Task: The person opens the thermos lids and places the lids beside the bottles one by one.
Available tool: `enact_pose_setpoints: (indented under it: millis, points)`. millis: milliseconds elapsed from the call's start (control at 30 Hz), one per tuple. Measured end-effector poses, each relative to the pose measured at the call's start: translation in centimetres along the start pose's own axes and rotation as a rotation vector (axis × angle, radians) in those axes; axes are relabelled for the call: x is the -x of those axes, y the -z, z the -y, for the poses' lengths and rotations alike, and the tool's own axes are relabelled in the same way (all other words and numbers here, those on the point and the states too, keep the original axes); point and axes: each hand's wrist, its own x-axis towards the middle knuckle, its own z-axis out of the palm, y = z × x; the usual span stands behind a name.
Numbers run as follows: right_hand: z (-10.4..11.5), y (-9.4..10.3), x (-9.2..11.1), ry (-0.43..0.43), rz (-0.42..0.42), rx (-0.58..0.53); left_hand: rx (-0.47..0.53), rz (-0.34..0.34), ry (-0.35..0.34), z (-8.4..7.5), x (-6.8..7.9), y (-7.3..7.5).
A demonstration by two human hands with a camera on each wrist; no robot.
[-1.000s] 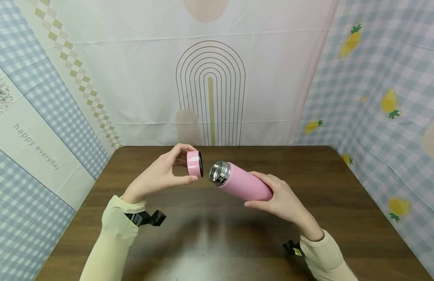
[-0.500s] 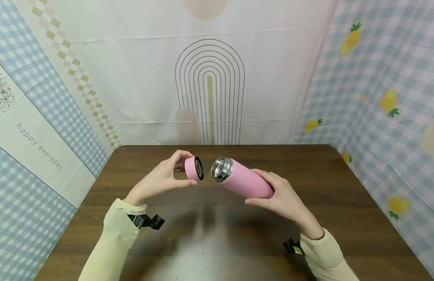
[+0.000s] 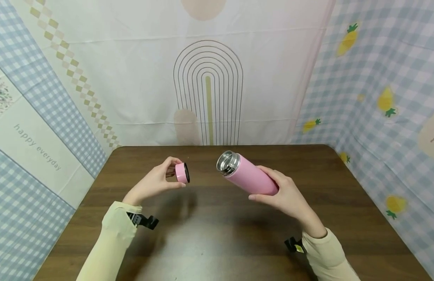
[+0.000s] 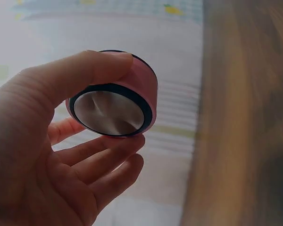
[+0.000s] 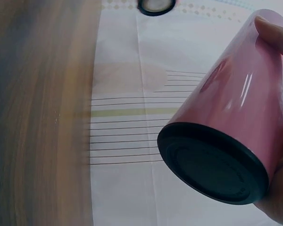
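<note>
In the head view my left hand (image 3: 153, 181) pinches a pink bottle lid (image 3: 181, 173) between thumb and fingers, its black-rimmed side facing right. The left wrist view shows the lid's shiny metal disc (image 4: 109, 113) framed by a dark ring, with the thumb across the pink side. My right hand (image 3: 290, 195) grips a pink thermos bottle (image 3: 253, 175) around its lower body. The bottle tilts, its bare steel mouth (image 3: 228, 163) pointing up and left toward the lid, a gap apart. The right wrist view shows its black base (image 5: 212, 162). The bottle's inside is mostly hidden.
Both hands are above a dark brown wooden table (image 3: 209, 218). Behind it hangs a pale cloth (image 3: 143, 86) with an arch pattern. Blue checked cloth (image 3: 385, 144) with yellow fruit prints hangs at the right. Each wrist wears a black camera mount (image 3: 143, 220).
The lid has moved left and slightly down, away from the bottle. My right hand has shifted the bottle a little right, its mouth rising, so the gap has widened.
</note>
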Motion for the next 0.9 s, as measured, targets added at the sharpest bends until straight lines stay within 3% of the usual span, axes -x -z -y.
enact_pose_setpoints:
  millis: [167, 367, 633, 900]
  points:
    - [0.0, 0.0, 0.0, 0.012, -0.002, 0.003, 0.006, -0.011, 0.097, 2.9, 0.0, -0.3]
    - [0.1, -0.1, 0.0, 0.020, -0.009, 0.008, 0.067, -0.007, 0.156, 5.4, -0.6, -0.8]
    - [0.2, 0.0, 0.0, 0.015, -0.008, 0.012, 0.084, 0.012, 0.185, 7.4, -1.1, -1.7]
    - [0.4, 0.0, -0.2, 0.018, 0.000, 0.011, 0.039, 0.062, 0.195, 8.3, -0.7, -2.1]
